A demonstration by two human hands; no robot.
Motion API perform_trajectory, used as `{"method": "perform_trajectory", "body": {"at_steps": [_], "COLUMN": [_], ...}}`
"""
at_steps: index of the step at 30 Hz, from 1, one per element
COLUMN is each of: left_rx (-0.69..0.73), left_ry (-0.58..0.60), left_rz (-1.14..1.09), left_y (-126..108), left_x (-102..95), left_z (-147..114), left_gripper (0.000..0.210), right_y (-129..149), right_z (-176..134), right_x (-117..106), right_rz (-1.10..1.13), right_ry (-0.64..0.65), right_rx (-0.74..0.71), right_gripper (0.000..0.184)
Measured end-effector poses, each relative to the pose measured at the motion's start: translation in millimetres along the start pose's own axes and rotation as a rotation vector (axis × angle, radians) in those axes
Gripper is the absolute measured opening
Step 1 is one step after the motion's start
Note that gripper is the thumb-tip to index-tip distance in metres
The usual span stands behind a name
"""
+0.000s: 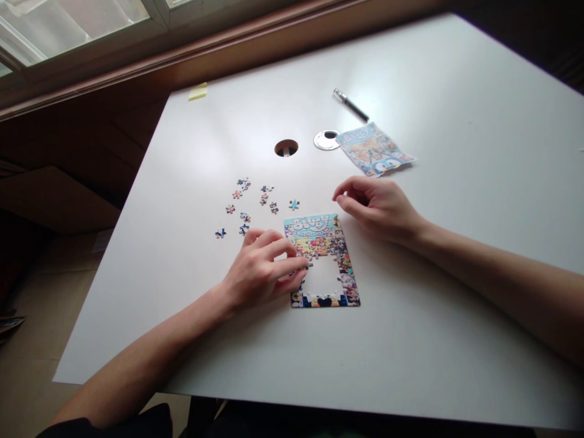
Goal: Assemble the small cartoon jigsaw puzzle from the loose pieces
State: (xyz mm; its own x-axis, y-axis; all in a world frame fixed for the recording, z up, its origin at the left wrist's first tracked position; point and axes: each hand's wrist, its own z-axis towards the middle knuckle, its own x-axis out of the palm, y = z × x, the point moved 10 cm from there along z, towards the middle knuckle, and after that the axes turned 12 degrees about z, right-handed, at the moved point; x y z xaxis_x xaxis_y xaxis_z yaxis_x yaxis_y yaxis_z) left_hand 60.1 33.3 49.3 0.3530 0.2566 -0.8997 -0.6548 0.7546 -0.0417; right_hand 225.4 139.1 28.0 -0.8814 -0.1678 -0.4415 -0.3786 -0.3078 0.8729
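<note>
A partly assembled jigsaw puzzle lies flat on the white table, with a bare gap in its middle and lower part. My left hand rests over the puzzle's left edge, fingers bent and apart, fingertips beside the gap; it covers part of that edge. Above the puzzle's upper right corner, my right hand is curled with thumb and forefinger together; anything between them is too small to make out. A loose light-blue puzzle piece sits just above the puzzle. Several more loose pieces are scattered to the upper left.
Beyond my right hand lies a printed picture sheet of the puzzle, overlapping a round metal cover. A black pen lies behind it. The table has a round hole and a yellow sticky note at its far edge.
</note>
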Motion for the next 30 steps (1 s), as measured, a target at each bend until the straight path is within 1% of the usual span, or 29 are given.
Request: {"method": "perform_trajectory", "body": {"at_steps": [7,11,13,15,16,19,21,23,26,30], "left_rx": [0.003,-0.066,-0.093,-0.095,-0.093,-0.094,-0.084,-0.065,-0.042,-0.043], "left_ry": [0.019,-0.021,-0.021,0.005,0.021,0.081,0.127,0.160,0.167,0.167], "left_rz": [0.016,0.028,0.038,0.038,0.036,0.048,0.070,0.093,0.124,0.142], "left_y": [0.8,10.1,13.1,12.9,12.3,10.2,7.0,2.3,-4.6,-7.7], "left_x": [1.7,-2.7,-3.6,-3.1,-3.2,-3.8,-2.8,-1.0,0.7,2.6], "left_z": [0.0,0.3,0.3,1.1,1.9,5.8,9.1,12.1,15.1,15.8], "left_gripper": [0.006,0.009,0.011,0.012,0.013,0.012,0.012,0.013,0.013,0.012], "right_y": [1.8,3.4,9.4,22.8,32.1,59.4,68.4,69.1,63.3,55.3], "right_z": [0.0,-0.7,-2.4,-6.6,-10.3,-28.2,-39.7,-45.9,-50.5,-49.9], "right_x": [-1.3,-0.5,2.4,8.8,14.3,36.7,50.3,59.3,68.4,72.8], "right_rz": [-0.003,0.000,-0.006,-0.023,-0.029,-0.040,-0.069,-0.102,-0.111,-0.117], "right_ry": [-0.010,-0.002,0.023,0.073,0.118,0.310,0.419,0.477,0.544,0.574], "right_rx": [-0.017,-0.048,-0.109,-0.229,-0.311,-0.560,-0.656,-0.685,-0.679,-0.649], "right_gripper": [0.008,0.008,0.008,0.008,0.009,0.013,0.015,0.017,0.021,0.021]}}
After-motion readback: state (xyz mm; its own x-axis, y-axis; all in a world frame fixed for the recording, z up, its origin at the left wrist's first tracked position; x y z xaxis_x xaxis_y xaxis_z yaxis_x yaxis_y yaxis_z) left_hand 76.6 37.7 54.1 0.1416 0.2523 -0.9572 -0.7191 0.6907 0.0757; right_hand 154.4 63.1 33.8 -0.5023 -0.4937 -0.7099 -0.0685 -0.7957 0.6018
